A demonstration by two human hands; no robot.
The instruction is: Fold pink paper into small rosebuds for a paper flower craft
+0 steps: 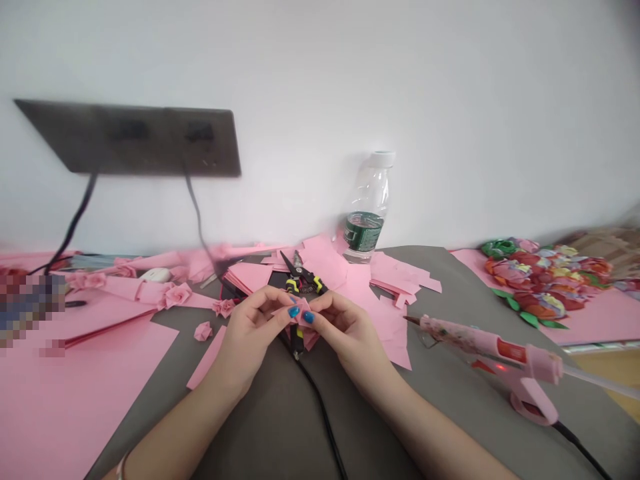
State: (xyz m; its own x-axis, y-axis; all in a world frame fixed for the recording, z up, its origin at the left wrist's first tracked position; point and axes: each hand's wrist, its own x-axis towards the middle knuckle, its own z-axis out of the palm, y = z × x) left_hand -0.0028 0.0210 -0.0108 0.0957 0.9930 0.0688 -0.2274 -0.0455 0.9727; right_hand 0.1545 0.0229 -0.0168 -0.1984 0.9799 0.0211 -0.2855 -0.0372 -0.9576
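Between my two hands is a small folded piece of pink paper (301,309), pinched by thumbs and fingers near the middle of the view. My left hand (259,319) grips its left side, and my right hand (345,327) grips the right side, thumbs almost meeting. Part of the paper is hidden behind the fingers. Just beyond and below them lies a pair of black and yellow pliers-like snips (301,277), its blades pointing up and left. A small folded pink paper flower (203,331) rests left of my left hand.
A pink glue gun (500,353) with a lit red light lies at right, its cord trailing. A clear bottle (367,207) leans by the wall among pink paper scraps (400,277). Pink sheets (100,400) cover the left side. Colourful flowers (545,277) lie far right. A black cable (320,400) crosses the grey table.
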